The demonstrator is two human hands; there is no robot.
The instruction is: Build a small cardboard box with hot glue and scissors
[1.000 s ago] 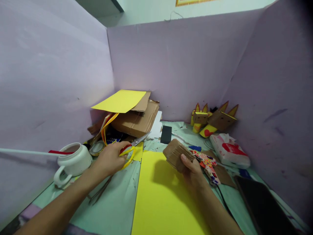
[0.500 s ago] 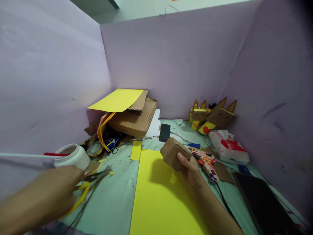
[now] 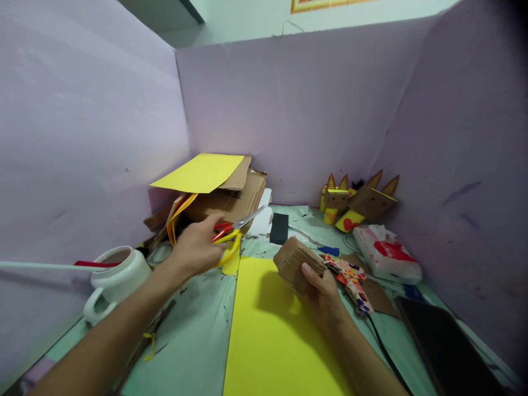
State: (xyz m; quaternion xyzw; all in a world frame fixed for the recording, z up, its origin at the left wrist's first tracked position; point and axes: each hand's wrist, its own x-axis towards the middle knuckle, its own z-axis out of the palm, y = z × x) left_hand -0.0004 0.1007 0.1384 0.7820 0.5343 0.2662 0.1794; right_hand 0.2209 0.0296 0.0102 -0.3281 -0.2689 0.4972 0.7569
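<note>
My left hand (image 3: 200, 245) is closed around the handles of red-handled scissors (image 3: 247, 218), whose blades point right and away. A looped yellow strip (image 3: 234, 247) hangs by the same hand. In my right hand (image 3: 322, 289) is a small folded cardboard piece (image 3: 295, 264), gripped between thumb and fingers. Below that piece, a large yellow sheet (image 3: 268, 330) lies on the green cloth. A small yellow piece and a dark rectangle (image 3: 279, 228) lie beyond the sheet.
Stacked cardboard (image 3: 231, 206) stands at the back left, near a white mug (image 3: 119, 275). On the right are a patterned glue gun (image 3: 350, 280), a tissue pack (image 3: 388, 253), a dark tablet-like slab (image 3: 445, 341) and two eared cardboard figures (image 3: 371, 201).
My left hand has moved right and away from me, now with the scissors over the area by the cardboard stack. My right hand has barely moved.
</note>
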